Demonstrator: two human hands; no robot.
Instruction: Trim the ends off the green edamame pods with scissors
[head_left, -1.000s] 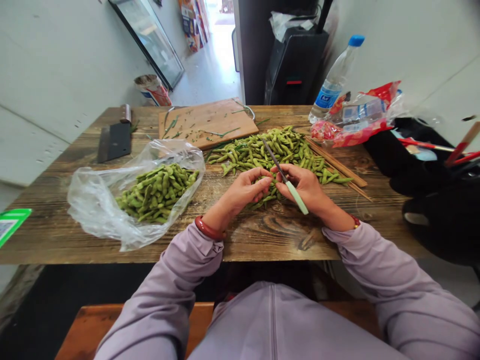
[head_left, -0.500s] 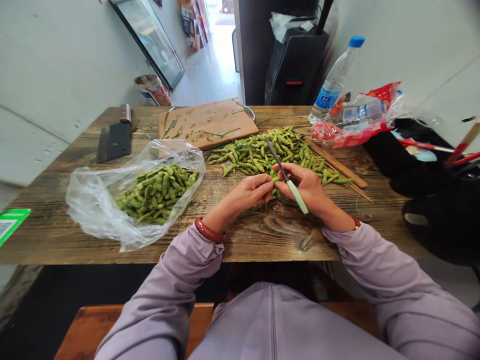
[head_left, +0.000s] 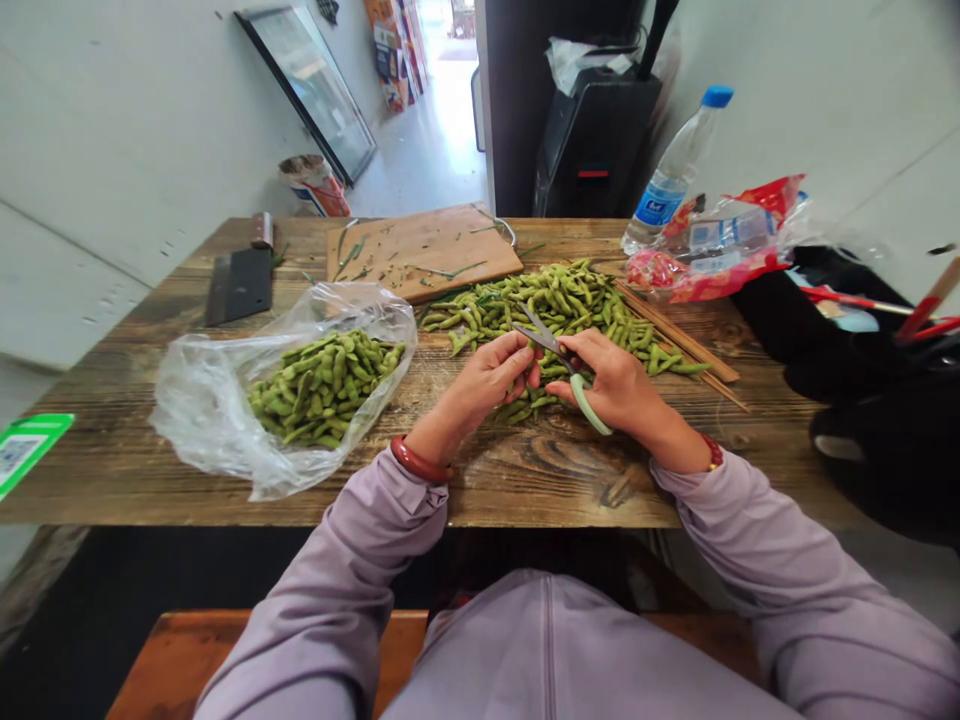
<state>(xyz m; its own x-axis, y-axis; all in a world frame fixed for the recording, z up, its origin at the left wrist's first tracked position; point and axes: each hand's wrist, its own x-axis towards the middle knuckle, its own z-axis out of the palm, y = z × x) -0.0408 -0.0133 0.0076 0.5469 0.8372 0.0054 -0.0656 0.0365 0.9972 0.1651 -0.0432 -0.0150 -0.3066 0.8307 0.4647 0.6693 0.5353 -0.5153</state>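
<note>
My right hand [head_left: 619,385] is closed round a pair of scissors [head_left: 592,405] with pale green handles. Their dark blades are parted and point up and left, touching or close to my left fingertips. My left hand [head_left: 495,375] is pinched shut on an edamame pod, mostly hidden by the fingers. Just beyond and beneath both hands spreads a loose heap of green edamame pods [head_left: 566,290]. To the left, a clear plastic bag [head_left: 217,420] lies open with a pile of edamame pods [head_left: 326,385] in it.
Behind the heap lies a wooden cutting board [head_left: 420,245] with green scraps. A cleaver [head_left: 240,285] rests at the back left. Wooden chopsticks [head_left: 682,345] lie right of the pods. A water bottle [head_left: 671,185], red plastic packaging [head_left: 712,270] and a black bag [head_left: 885,460] stand further right.
The scissors' blades have opened and swung further left. My left hand has drawn slightly back from my right, and the pod seen between them is now mostly hidden. The view has shifted slightly.
</note>
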